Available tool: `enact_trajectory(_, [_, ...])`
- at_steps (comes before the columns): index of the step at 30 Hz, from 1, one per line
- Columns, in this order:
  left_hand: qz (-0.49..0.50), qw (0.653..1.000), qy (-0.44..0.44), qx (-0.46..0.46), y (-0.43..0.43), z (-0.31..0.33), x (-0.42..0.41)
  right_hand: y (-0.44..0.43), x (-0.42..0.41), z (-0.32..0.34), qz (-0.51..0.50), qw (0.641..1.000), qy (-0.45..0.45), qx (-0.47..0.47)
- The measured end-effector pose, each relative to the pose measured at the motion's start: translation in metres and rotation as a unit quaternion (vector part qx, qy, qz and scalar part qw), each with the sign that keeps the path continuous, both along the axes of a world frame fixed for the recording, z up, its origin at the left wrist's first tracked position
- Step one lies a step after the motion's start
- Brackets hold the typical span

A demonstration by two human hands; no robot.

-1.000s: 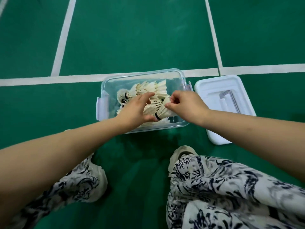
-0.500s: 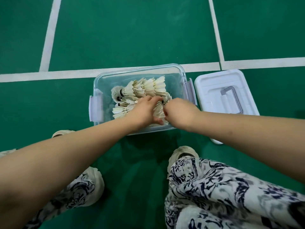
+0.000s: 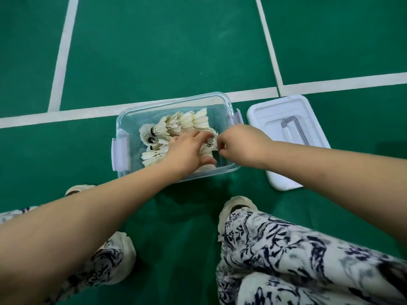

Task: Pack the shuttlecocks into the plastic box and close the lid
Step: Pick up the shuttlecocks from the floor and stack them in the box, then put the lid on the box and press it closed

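Grip, right hand (image 3: 242,146): fingers curled in, fingertips (image 3: 220,148) pinching the feather edge of one shuttlecock (image 3: 210,143) at the right side of the box. Left hand (image 3: 187,150): fingers stretched across the near row, thumb set apart below them, feathers in between (blurred here; I cannot tell whether I clasp them or only steady them).

Contents: shuttlecocks (image 3: 176,126) lie on their sides inside the plastic box (image 3: 174,101), nested in rows, corks toward the left wall, feather skirts fanning right. They fill the middle; some bare bottom shows along the far and left walls.

Box: clear, with a pale clip (image 3: 120,154) at each short end, both hanging free. Lid (image 3: 275,115): white, handle side up, flat on the green court floor (image 3: 154,51) just beside the box's right end, not touching my hands.

Progress, my judgement: I see no loose shuttlecocks on the floor, so packing looks nearly finished. Left to do: settle this last one, release, fetch the lid, seat it, and snap both clips.
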State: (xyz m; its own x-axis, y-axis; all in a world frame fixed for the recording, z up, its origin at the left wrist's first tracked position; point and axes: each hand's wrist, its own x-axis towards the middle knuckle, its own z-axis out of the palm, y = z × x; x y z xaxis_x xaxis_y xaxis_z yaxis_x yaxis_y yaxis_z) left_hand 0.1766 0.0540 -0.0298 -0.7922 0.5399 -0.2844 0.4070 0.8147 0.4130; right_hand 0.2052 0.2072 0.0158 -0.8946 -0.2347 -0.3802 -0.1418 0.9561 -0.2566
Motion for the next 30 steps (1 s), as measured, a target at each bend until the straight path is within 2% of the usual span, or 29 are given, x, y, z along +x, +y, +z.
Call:
enact_trajectory(5, [0.014,0.989,0.05,0.142,0.044,0.029,0.003,0.043,0.009,0.004,-0.11,0.989,0.07,-0.074])
enact_trajectory(9, [-0.021,0.986,0.054,0.159,0.093,0.033,0.0,0.1,0.009,-0.02,-0.25,0.962,0.072,-0.078])
enact_trajectory(15, [-0.026,0.991,0.016,0.132,0.139,0.02,0.0,0.174,0.021,-0.081,-0.414,0.91,-0.019,0.013])
enact_trajectory(19, [-0.041,0.993,0.009,0.114,0.151,0.009,0.001,0.189,0.03,-0.101,-0.443,0.891,-0.093,-0.033])
enact_trajectory(23, [-0.054,0.994,-0.001,0.093,0.153,0.001,0.001,0.185,0.024,-0.104,-0.434,0.893,-0.102,-0.069])
enact_trajectory(26, [-0.052,0.995,-0.009,0.085,0.152,0.0,0.001,0.183,0.019,-0.099,-0.454,0.88,-0.075,-0.113])
enact_trajectory(30, [-0.047,0.994,-0.007,0.097,0.148,0.004,0.002,0.188,0.014,-0.077,-0.491,0.855,0.033,-0.162])
